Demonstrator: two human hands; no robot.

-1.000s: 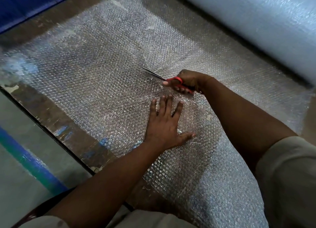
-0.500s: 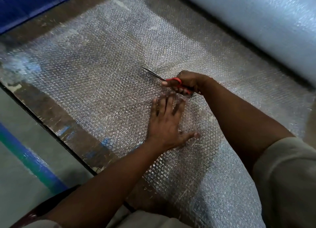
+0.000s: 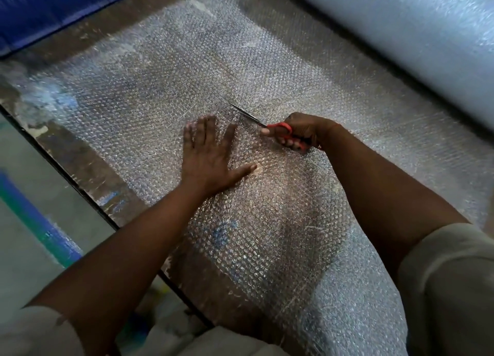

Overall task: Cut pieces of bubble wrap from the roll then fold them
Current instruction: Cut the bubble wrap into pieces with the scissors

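Observation:
A clear sheet of bubble wrap (image 3: 149, 93) lies spread over a worn brown table (image 3: 88, 174) and runs back to a large roll (image 3: 417, 32) at the top right. My right hand (image 3: 302, 131) grips red-handled scissors (image 3: 278, 128), whose blades point up-left into the sheet and look nearly closed. My left hand (image 3: 208, 155) lies flat on the wrap with its fingers spread, just left of the blades. Nearer me, the wrap hangs over the table's front edge.
The table's dark left edge (image 3: 66, 168) runs diagonally, with grey floor and a blue-green stripe (image 3: 37, 222) beyond it. A blue surface (image 3: 53, 8) fills the top left corner. My pale sleeves show at the bottom.
My left hand has slid forward and left on the wrap, now level with the scissor blades. The right hand with the scissors sits slightly further along the sheet.

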